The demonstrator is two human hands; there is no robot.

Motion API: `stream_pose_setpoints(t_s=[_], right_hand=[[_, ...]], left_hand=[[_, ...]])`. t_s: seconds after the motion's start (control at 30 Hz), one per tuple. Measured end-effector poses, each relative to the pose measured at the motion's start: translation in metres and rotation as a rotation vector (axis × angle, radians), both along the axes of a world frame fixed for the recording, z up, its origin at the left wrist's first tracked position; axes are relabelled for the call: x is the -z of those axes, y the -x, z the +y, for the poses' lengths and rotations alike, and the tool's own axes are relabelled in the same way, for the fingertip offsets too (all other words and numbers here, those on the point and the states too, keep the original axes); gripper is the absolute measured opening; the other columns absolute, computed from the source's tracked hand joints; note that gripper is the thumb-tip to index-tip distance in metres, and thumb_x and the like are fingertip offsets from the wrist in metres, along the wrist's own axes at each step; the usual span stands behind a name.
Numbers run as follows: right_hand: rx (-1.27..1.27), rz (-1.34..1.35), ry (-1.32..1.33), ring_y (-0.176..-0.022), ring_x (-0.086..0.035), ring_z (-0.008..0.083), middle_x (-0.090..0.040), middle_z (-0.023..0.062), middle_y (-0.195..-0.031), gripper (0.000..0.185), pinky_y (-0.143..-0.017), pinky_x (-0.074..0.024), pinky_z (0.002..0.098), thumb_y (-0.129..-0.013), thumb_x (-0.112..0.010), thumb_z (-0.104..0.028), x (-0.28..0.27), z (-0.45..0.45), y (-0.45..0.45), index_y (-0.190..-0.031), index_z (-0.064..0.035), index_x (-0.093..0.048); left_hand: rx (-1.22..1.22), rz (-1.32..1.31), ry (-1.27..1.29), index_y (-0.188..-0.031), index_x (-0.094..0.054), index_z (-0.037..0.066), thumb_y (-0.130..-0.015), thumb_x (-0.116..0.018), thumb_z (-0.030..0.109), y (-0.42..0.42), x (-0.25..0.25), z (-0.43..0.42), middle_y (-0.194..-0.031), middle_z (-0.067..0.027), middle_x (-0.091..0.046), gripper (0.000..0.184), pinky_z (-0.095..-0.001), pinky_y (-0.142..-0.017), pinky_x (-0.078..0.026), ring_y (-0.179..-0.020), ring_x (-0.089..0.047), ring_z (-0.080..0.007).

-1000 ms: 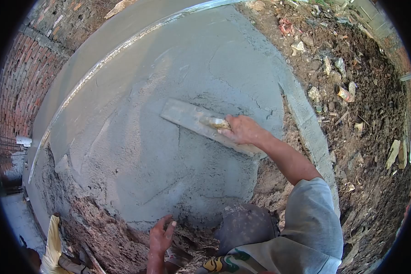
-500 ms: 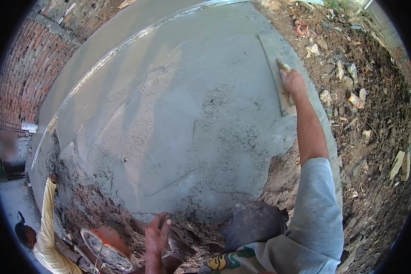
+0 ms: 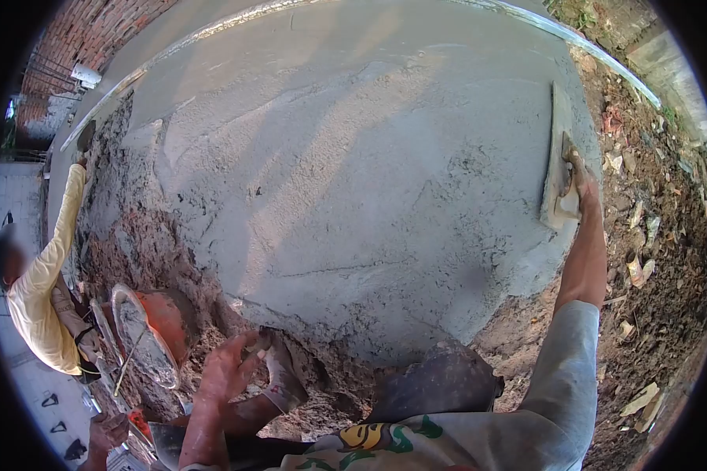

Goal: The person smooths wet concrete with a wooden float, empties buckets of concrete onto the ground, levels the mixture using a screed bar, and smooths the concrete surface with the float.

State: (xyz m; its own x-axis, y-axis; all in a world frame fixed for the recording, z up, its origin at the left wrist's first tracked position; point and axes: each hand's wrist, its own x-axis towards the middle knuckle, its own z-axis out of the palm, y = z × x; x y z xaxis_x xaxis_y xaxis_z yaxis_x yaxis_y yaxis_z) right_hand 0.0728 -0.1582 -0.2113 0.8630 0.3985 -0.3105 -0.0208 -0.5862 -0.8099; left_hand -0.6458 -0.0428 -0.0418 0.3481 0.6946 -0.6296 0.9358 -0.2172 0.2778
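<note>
My right hand (image 3: 580, 182) is wrapped round the handle of a long flat float (image 3: 556, 157), which lies on the wet grey concrete (image 3: 385, 180) near its right edge. At the bottom left, above the soil and in front of my knee, is my left hand (image 3: 232, 363). Its fingers are apart and slightly curled, with nothing seen in them. Rough ridges and dark coarse patches mark the concrete's surface, while its far part looks smoother.
A person in a yellow top (image 3: 43, 290) reaches over the left edge. An orange bucket (image 3: 165, 326) lies tilted below. Another person's hand (image 3: 108, 430) shows at bottom left. Rubble-strewn soil (image 3: 668, 259) borders the right; a pale strip (image 3: 212, 30) crosses the far concrete.
My right hand has carried the float from mid-concrete to the right edge and turned it nearly upright in view. The view has shifted left, bringing in the yellow-topped person and the bucket.
</note>
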Motion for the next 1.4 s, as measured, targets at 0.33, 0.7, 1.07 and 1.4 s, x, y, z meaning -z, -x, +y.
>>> stream_pose_setpoints(t_s=[0.33, 0.7, 1.07, 1.4], right_hand=[[-0.288, 0.056, 0.037, -0.043, -0.05, 0.0148, -0.053, 0.0062, -0.066, 0.061, -0.038, -0.0417, 0.0292, -0.084, -0.061, -0.055, 0.0, 0.185, 0.142, -0.096, 0.0048, -0.06], [-1.04, -0.051, 0.284, -0.075, -0.066, 0.0283, -0.065, 0.0185, -0.095, 0.064, -0.074, -0.0501, 0.0432, -0.087, -0.053, -0.052, -0.037, 0.324, 0.395, -0.111, 0.007, -0.057], [-1.077, 0.527, 0.231, -0.087, -0.064, 0.0284, -0.064, 0.0224, -0.096, 0.06, -0.08, -0.0514, 0.0399, -0.081, -0.067, -0.038, -0.093, 0.015, 0.502, -0.118, 0.0073, -0.052], [-0.44, 0.368, 0.737, -0.096, -0.061, 0.0449, -0.064, 0.0299, -0.098, 0.046, -0.087, -0.0486, 0.0488, -0.079, -0.065, -0.028, -0.074, -0.035, 0.507, -0.11, 0.0002, -0.048]], left_hand=[[0.109, 0.075, -0.15, -0.121, -0.056, 0.007, -0.086, -0.064, 0.029, 0.018, -0.064, 0.035, -0.113, -0.015, -0.063, 0.041, -0.0466, -0.106, -0.033, -0.111, -0.057, -0.0325], [0.2, 0.028, -0.158, -0.125, -0.053, 0.008, -0.088, -0.062, 0.034, 0.03, -0.065, 0.037, -0.113, -0.0155, -0.062, 0.046, -0.0478, -0.106, -0.033, -0.111, -0.056, -0.0327], [0.108, -0.21, -0.088, -0.119, -0.057, 0.005, -0.088, -0.062, 0.025, -0.024, -0.047, 0.051, -0.112, -0.0173, -0.062, 0.037, -0.0446, -0.094, -0.043, -0.105, -0.058, -0.0379], [0.215, -0.311, 0.36, -0.122, -0.057, 0.004, -0.089, -0.062, 0.028, -0.086, -0.019, -0.006, -0.115, -0.0173, -0.063, 0.041, -0.0381, -0.082, -0.05, -0.1, -0.063, -0.0293]])
